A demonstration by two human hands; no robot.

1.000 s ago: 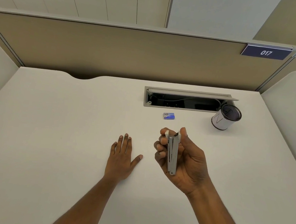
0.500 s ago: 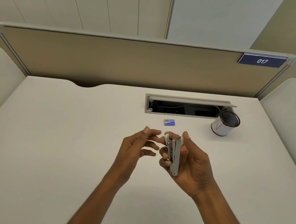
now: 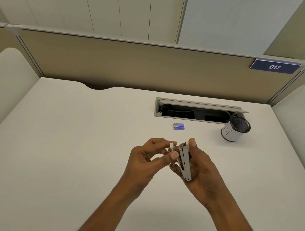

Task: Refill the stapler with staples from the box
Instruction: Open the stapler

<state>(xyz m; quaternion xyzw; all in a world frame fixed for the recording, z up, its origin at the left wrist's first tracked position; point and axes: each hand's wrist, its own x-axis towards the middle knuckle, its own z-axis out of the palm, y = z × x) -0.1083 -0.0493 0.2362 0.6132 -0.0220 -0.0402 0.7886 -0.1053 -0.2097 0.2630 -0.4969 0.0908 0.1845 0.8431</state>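
Observation:
A grey stapler (image 3: 184, 161) is held upright above the white desk (image 3: 70, 144), its two arms slightly spread. My right hand (image 3: 200, 173) wraps its right side, thumb at the top. My left hand (image 3: 146, 156) pinches the stapler's upper left arm between thumb and fingers. A small blue staple box (image 3: 179, 126) lies flat on the desk beyond both hands, touched by neither.
A white pen cup with a black mesh rim (image 3: 235, 129) stands at the right rear. An open cable tray slot (image 3: 195, 112) is set into the desk behind the box. A beige partition (image 3: 134, 67) closes the far edge.
My left hand rose off the desk, moved right and took hold of the stapler's upper part. The stapler's arms have spread slightly. The camera tilted downward a little.

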